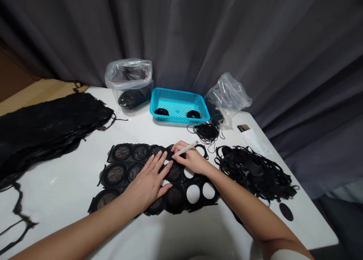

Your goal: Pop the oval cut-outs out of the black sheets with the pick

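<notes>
Two bare hands over a black sheet [123, 152] with rows of raised rings, laid flat on the white table [70, 184]. Left hand [144, 184] open and palm down, fingers stretched forward, thumb apart, pressing on the sheet, nothing in its grasp. Right hand [194, 159] nearly closed in a pinch around a slim pale tool [185, 149], low over the far row, just beside the left fingertips; tip too small to make out.

By the look of it, careful work around one ring, with the sheet braced by the left palm. Calling, as judged from that pose, for steady pressure on the left and a close, controlled line on the right. White circles [193, 193] within several rings under and nearer than the right hand; impossible to tell whether openings or discs.

To the right of the right hand, a tangled pile of black strips [255, 173], with a loose black disc [286, 212] near its closer end. Beyond the right hand, a knot of thin cord [207, 133], then a blue basket [178, 120] with two dark bundles inside. Left of the left hand, a broad black heap [51, 123]. Farthest from both hands, a grey curtain [176, 33].
</notes>
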The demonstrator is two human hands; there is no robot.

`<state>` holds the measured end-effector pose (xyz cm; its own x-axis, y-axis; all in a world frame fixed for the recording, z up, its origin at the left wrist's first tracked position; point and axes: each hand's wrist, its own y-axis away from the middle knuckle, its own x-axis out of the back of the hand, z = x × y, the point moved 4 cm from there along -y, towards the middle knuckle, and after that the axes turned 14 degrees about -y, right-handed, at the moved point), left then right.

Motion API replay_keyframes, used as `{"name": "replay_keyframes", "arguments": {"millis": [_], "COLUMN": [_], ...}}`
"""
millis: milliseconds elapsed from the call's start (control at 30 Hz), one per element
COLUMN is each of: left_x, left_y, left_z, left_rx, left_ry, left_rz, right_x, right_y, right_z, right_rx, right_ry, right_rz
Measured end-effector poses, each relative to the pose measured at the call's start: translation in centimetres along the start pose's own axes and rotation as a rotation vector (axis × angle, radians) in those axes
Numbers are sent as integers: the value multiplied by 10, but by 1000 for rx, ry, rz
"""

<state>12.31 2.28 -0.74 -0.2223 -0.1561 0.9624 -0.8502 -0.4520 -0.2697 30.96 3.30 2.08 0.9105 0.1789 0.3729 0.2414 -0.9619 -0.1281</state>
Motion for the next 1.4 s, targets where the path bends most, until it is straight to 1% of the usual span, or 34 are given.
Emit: {"name": "replay_keyframes", "arguments": {"millis": [133, 200, 233, 300, 400, 467, 533, 567, 600, 633, 667, 733, 833, 867, 900, 967, 1100, 1200, 1400], "left_x": [-1, -2, -2, -3, -2, 0, 6, 10, 14, 17, 20, 23, 22, 21, 20, 19, 18, 17, 17], "left_y": [0, 0, 0, 0, 0, -1, -2, -2, -1, 1, 3, 12, 28, 32, 35, 39, 38, 37, 39], "left_z": [1, 1, 1, 1, -1, -3, -6, -6, -6, -5, -3, 4, 14, 16, 17, 17, 15, 15, 16], "left_rx": [-7, -6, -3, 2, -2, -14, -17, -14, -14, -20, -34, -85, -131, -134, -133, -127, -126, -127, -114], "left_ry": [-23, -27, -27, -28, -30, -26, -23, -22, -19, -15, -9, 5, 2, -2, -4, 4, 29, 30, 52], "left_rz": [2, 9, 14, 22, 11, -1, 0, 8, 15, 18, 15, -4, -42, -50, -57, -61, -68, -79, -61], "right_x": [-15, -16, -11, 8, 50, 73, 85, 85, 81, 74, 63, 34, -8, -17, -23, -26, -24, -24, -26], "right_y": [6, 5, 3, -2, -4, 0, 8, 13, 17, 21, 24, 32, 43, 46, 48, 51, 51, 50, 50], "right_z": [-5, -4, -2, 3, 10, 10, 5, 1, -4, -8, -13, -21, -28, -29, -28, -26, -23, -21, -21], "right_rx": [110, 147, 150, 119, 21, -24, -26, -21, -17, -13, -9, 5, 5, -5, -20, -47, -70, -75, -60], "right_ry": [216, 299, 321, 322, 260, 225, 227, 226, 218, 207, 194, 156, 66, 35, 6, -34, -69, -64, -68], "right_rz": [-36, -2, 40, 180, 431, 562, 641, 649, 629, 580, 509, 335, 74, 16, -13, -14, -14, -18, -36]}}
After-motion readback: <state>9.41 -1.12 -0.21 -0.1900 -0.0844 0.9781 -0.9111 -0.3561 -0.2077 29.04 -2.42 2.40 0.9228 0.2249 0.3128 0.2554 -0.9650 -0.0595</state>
